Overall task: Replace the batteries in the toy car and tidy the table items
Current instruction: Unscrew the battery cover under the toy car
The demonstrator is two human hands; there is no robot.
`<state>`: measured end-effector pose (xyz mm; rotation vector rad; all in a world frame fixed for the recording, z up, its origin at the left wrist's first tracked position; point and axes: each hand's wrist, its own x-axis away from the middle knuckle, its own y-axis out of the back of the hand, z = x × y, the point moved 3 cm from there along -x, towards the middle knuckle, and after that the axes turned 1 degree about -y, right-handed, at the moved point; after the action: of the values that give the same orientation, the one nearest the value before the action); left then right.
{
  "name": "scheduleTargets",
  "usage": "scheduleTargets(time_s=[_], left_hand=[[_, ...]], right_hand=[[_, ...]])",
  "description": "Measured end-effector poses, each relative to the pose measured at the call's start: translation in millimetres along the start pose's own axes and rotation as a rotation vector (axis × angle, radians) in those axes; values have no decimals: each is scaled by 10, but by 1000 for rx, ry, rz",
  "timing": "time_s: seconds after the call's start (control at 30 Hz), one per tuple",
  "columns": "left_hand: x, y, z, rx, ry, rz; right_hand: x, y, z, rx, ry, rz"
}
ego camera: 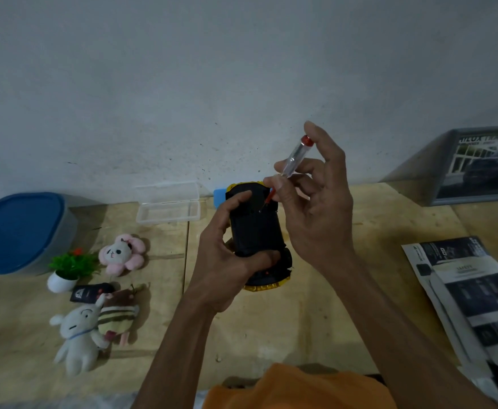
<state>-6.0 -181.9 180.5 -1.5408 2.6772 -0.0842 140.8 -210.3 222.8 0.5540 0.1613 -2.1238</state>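
Now left hand [227, 255] grips upturned toy car [255, 228]; right hand [315, 202] pinches screwdriver [293, 159] against it.

A home, by the look of it: a plain plywood worktop [271, 326] pushed against a bare, speckled painted wall [182, 84]. Plush toys [94, 302] and a small fake potted plant [67, 268] lie at 9 o'clock, a framed car picture [481, 165] leans on the wall at 2 o'clock, and car brochures [466, 293] lie at 4 o'clock.

Dim, soft (edges warped, blurred).
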Motion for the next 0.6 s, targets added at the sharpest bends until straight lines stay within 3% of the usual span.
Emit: scheduleTargets(time_s=[0.6], left_hand=[[-33,88,-17,37,69,-31]], right_hand=[[-101,-60,102,67,109,174]])
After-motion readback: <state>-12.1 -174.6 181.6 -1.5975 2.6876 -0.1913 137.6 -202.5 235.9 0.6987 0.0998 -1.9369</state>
